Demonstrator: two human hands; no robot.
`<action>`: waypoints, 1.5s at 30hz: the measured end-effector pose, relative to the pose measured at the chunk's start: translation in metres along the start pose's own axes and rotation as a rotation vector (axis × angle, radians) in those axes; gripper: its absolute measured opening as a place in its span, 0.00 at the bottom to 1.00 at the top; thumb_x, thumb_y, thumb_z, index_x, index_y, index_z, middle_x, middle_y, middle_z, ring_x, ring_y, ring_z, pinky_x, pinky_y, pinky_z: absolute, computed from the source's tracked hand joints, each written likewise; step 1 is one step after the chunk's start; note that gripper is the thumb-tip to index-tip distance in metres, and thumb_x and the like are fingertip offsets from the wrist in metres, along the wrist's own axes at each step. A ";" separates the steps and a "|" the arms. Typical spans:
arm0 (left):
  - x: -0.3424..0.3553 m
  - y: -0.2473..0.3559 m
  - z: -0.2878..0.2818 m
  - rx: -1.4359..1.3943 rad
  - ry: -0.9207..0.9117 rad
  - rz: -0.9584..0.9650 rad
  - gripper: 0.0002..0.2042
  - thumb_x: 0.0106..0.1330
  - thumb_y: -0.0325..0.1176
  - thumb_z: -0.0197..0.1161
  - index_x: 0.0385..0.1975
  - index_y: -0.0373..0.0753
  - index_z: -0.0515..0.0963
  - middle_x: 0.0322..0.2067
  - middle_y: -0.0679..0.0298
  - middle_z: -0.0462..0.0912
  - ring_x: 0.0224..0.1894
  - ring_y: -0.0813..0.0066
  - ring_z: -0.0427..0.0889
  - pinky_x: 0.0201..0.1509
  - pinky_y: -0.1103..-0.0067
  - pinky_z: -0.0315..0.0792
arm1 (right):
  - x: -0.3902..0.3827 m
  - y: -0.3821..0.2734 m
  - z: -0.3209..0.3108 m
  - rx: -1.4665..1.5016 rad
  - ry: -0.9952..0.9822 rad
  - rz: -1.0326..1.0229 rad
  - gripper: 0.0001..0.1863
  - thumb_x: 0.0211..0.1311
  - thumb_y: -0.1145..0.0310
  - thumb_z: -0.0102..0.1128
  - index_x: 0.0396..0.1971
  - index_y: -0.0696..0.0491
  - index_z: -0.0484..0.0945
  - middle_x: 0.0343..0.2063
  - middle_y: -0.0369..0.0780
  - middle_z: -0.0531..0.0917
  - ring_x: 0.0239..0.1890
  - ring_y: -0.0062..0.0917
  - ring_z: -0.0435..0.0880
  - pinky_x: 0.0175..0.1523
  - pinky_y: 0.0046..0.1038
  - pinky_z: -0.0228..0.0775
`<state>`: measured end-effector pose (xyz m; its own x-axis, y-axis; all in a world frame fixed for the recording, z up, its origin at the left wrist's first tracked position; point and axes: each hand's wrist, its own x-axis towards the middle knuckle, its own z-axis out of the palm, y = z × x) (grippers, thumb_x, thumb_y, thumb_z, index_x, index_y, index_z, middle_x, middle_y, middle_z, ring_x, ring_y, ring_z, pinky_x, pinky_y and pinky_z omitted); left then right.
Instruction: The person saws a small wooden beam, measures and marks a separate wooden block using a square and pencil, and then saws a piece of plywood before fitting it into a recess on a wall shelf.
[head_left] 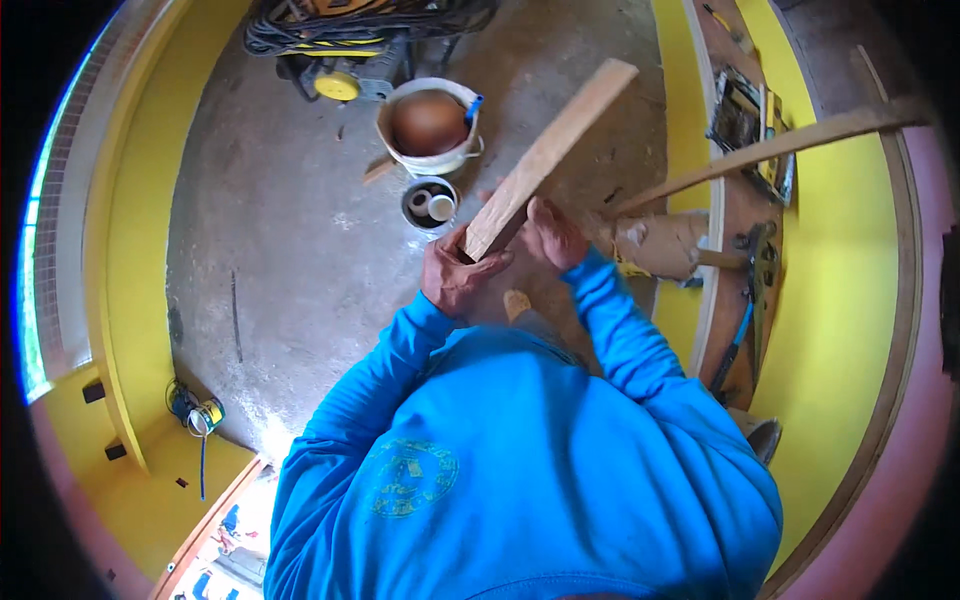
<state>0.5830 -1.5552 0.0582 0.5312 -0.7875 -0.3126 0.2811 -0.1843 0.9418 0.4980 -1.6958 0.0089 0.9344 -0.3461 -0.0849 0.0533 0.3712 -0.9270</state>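
Observation:
A length of pale wooden board (553,153) slants up and away from me, its near end in front of my chest. My left hand (458,278) is closed round that near end, with the thumb along the lower edge. On the board's right side, my right hand (556,236) lies against it with the thumb up. Its other fingers pass under the wood, mostly hidden, and a fingertip shows past the left edge. Left of the board stand a white bucket (389,128) with blurred brown contents and a small grey pot (408,205) holding white round pieces.
A yellow-and-black machine (362,78) with coiled black cable sits on the concrete floor (290,240) ahead. Along the right, a wooden ledge (735,215) carries tools, including a blue-handled one (737,335). A long wooden strip (770,150) leans across it. A small can (206,415) stands at left.

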 end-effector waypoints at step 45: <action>0.158 -0.063 0.355 1.187 -0.920 1.121 0.09 0.32 0.36 0.58 0.13 0.39 0.72 0.18 0.58 0.73 0.22 0.61 0.72 0.26 0.72 0.69 | -0.318 0.082 -0.123 -0.591 0.610 1.361 0.42 0.38 0.49 0.58 0.50 0.61 0.55 0.47 0.53 0.64 0.49 0.40 0.64 0.52 0.34 0.58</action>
<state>0.3654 -1.8773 -0.0065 -0.6028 -0.7707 0.2065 -0.6919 0.6338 0.3459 0.1620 -1.6611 -0.0846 -0.1109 -0.3815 -0.9177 -0.9334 0.3571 -0.0356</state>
